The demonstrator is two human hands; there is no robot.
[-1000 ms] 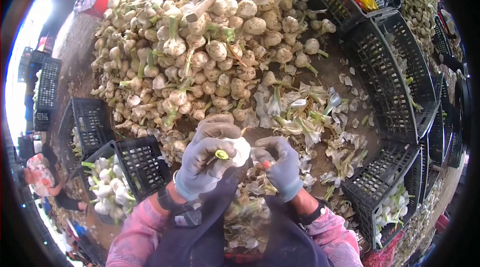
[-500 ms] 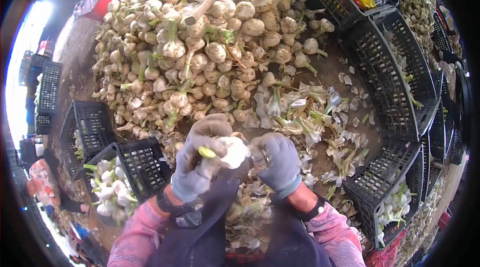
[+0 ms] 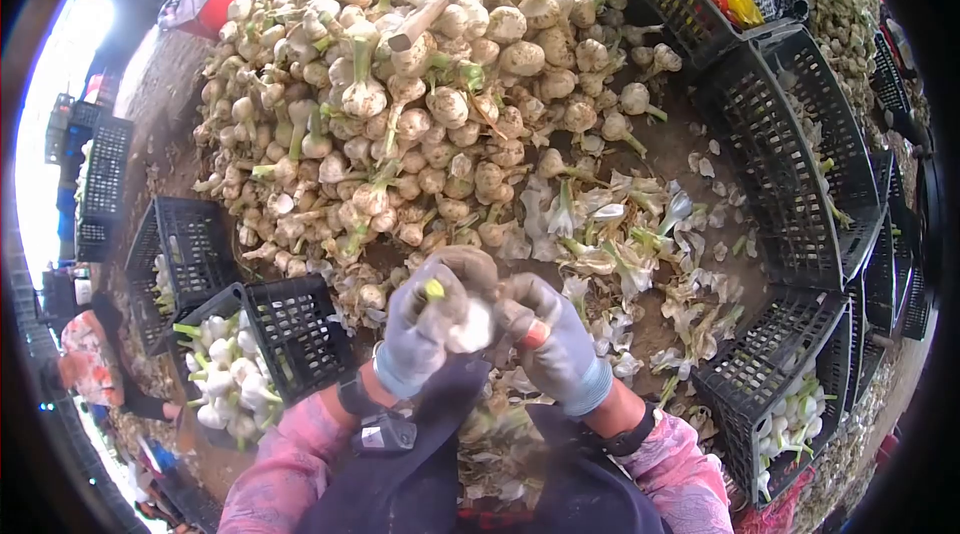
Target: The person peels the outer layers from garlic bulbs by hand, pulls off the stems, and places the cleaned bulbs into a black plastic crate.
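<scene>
Head, left fingers wrapped around garlic bulb, lower than before, right fingers curled, hold unclear

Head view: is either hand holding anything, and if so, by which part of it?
The left hand holds a garlic bulb by its stem end, the green tip showing. Blur hides whether the right hand holds anything.

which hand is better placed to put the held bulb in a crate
Likely the left hand: it grips the white bulb, and a black crate with similar bulbs stands on that side.
</scene>
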